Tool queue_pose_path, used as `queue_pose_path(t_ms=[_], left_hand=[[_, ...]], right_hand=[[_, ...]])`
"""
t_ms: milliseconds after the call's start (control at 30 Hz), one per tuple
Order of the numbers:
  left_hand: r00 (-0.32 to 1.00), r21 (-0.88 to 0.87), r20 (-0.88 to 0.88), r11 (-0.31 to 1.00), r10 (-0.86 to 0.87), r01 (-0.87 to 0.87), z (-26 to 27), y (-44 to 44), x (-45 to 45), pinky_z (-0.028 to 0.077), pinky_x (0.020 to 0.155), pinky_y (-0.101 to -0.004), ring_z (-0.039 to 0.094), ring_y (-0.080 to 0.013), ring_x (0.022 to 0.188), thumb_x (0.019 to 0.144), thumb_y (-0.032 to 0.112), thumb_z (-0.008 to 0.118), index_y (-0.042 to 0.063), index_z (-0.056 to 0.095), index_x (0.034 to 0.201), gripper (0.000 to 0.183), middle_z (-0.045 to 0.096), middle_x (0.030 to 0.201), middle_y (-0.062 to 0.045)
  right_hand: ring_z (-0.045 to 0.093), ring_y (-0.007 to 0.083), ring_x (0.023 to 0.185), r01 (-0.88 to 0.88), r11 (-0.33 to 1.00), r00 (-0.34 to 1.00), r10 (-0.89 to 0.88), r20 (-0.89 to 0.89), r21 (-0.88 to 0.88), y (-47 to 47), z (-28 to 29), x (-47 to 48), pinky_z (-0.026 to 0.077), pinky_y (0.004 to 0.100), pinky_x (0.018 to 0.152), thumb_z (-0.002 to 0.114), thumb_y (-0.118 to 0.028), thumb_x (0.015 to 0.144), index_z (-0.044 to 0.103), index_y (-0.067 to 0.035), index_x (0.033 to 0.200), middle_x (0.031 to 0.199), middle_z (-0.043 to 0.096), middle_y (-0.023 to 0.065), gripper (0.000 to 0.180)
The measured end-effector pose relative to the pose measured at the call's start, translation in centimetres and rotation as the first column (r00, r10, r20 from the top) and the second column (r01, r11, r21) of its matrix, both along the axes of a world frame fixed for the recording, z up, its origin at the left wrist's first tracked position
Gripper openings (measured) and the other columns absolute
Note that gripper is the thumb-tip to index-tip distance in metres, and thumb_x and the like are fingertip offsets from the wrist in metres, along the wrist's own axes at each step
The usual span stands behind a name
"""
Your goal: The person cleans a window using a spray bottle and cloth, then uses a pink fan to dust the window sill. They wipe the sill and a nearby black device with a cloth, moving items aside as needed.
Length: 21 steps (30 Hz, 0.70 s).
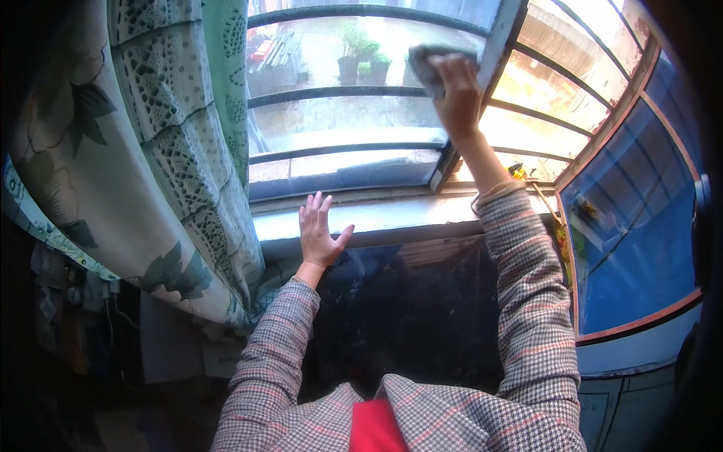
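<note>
My right hand (458, 101) is raised high, closed on a folded grey cloth (432, 68) against the upper right part of the window pane (339, 118), beside the window frame. The cloth looks slightly blurred. Lower and to the left, my left hand (321, 231) has its fingers spread and holds nothing; it is over the edge of the pale windowsill (390, 217). Whether its palm rests on the sill cannot be told.
Patterned curtains (169, 141) hang at the left. Dark horizontal bars (350, 93) cross the window. Below the sill is a dark glossy surface (412, 305). A blue-paned casement (638, 226) stands at the right, with yellow flowers (518, 172) near its hinge side.
</note>
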<state>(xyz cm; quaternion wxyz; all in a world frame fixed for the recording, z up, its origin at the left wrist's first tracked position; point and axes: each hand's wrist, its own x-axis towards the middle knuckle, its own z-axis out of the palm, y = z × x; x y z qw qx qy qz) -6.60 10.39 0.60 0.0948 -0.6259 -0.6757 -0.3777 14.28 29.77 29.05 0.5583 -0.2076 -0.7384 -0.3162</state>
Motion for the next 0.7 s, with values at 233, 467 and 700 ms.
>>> queue_pose_path(t_ms=[233, 467, 700], left_hand=[[1.000, 0.003, -0.002, 1.000, -0.012, 0.012, 0.0, 0.0, 0.3, 0.015, 0.121, -0.0518, 0.028, -0.0357, 0.147, 0.087, 0.061, 0.059, 0.011, 0.042, 0.145, 0.078, 0.038, 0.153, -0.018], [1.000, 0.001, -0.027, 1.000, -0.006, 0.006, -0.2, 0.2, 0.3, 0.016, 0.121, -0.0522, 0.028, -0.0366, 0.146, 0.087, 0.061, 0.060, 0.009, 0.042, 0.144, 0.078, 0.038, 0.152, -0.018], [1.000, 0.050, 0.017, 0.999, -0.007, 0.006, 0.1, 0.1, 0.3, 0.015, 0.120, -0.0529, 0.028, -0.0374, 0.146, 0.087, 0.060, 0.060, 0.009, 0.043, 0.143, 0.077, 0.037, 0.152, -0.020]], right_hand=[[0.061, 0.0289, 0.088, -0.110, 0.945, 0.994, 0.109, -0.022, -0.307, -2.6, -12.2, 1.0, 0.053, 0.0406, 0.076, 0.072, -0.001, 0.075, 0.064, -0.009, 0.098, 0.092, 0.059, 0.0074, 0.025], [0.064, 0.0315, 0.091, -0.092, 0.759, 0.994, 0.113, -0.009, -0.645, -4.8, -21.1, 0.8, 0.053, 0.0405, 0.076, 0.074, -0.009, 0.079, 0.066, -0.009, 0.092, 0.092, 0.064, 0.0096, 0.016], [0.066, 0.0143, 0.096, -0.925, -0.339, 0.226, -0.125, -0.966, -0.172, -8.7, -19.3, -0.8, 0.055, 0.0285, 0.073, 0.062, -0.013, 0.098, 0.059, -0.012, 0.117, 0.105, 0.068, 0.0012, 0.020]])
